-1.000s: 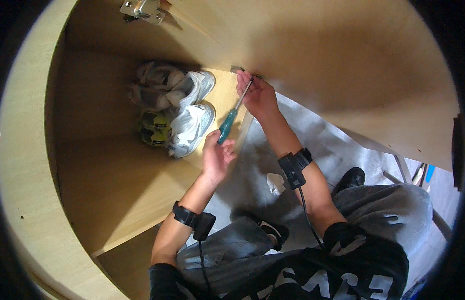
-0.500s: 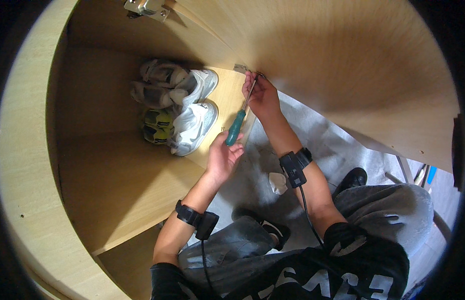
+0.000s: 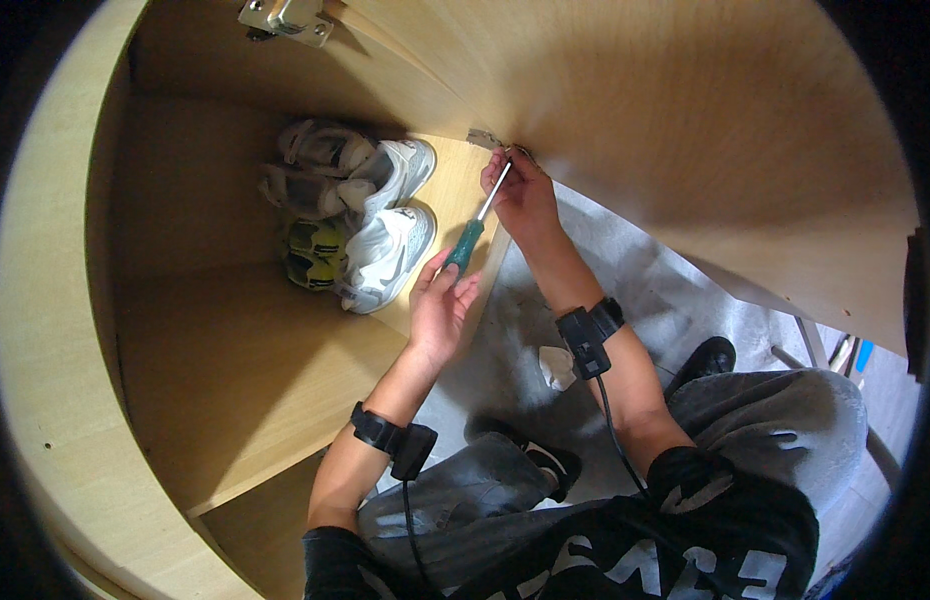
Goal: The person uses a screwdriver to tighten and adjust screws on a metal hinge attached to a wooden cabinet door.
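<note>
A screwdriver (image 3: 466, 244) with a dark green handle and a bright metal shaft slants up and to the right. My left hand (image 3: 441, 312) is closed round the lower end of its handle, thumb on top. The shaft's tip reaches the fingers of my right hand (image 3: 525, 200), which are pinched together against the lower inner side of the cabinet door (image 3: 665, 150). What those fingers hold is hidden. Just left of them, a metal hinge (image 3: 482, 138) shows at the corner where door and cabinet meet.
White sneakers (image 3: 388, 255), grey shoes (image 3: 303, 188) and yellow-black shoes (image 3: 315, 255) stand on the cabinet shelf (image 3: 250, 400) left of my hands. Another hinge (image 3: 288, 18) sits at the top. A crumpled white piece (image 3: 557, 368) lies on the grey floor below my right forearm.
My left hand has shifted slightly up and left, its fingers turning about the screwdriver handle. More of the shaft catches light. My right hand stays at nearly the same place.
</note>
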Demonstrator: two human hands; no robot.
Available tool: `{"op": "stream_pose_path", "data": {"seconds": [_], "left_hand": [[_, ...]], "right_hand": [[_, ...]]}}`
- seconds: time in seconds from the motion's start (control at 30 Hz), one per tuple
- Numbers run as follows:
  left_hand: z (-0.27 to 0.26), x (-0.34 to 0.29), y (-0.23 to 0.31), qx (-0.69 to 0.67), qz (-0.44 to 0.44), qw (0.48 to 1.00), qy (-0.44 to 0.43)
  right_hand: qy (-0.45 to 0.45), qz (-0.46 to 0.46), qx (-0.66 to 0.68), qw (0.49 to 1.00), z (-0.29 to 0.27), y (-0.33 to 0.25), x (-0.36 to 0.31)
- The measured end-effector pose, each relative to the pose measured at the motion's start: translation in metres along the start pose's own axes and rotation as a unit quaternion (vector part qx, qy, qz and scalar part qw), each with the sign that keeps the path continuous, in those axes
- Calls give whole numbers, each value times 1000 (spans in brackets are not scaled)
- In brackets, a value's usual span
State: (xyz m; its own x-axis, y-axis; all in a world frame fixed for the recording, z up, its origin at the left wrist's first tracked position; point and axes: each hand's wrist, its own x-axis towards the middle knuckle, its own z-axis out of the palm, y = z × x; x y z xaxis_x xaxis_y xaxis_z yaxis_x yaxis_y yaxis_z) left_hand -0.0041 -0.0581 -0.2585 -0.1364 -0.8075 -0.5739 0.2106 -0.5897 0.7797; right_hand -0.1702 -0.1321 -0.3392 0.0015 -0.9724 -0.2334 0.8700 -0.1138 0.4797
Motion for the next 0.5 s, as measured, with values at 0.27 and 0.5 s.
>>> {"op": "stream_pose_path", "data": {"seconds": [0.27, 0.5], "left_hand": [[-4, 3, 6, -25, -67, 997, 7], [12, -5, 6, 38, 22, 999, 15]], "right_hand": [[15, -37, -26, 999, 5, 2, -3], [23, -66, -43, 997, -3, 2, 0]]}}
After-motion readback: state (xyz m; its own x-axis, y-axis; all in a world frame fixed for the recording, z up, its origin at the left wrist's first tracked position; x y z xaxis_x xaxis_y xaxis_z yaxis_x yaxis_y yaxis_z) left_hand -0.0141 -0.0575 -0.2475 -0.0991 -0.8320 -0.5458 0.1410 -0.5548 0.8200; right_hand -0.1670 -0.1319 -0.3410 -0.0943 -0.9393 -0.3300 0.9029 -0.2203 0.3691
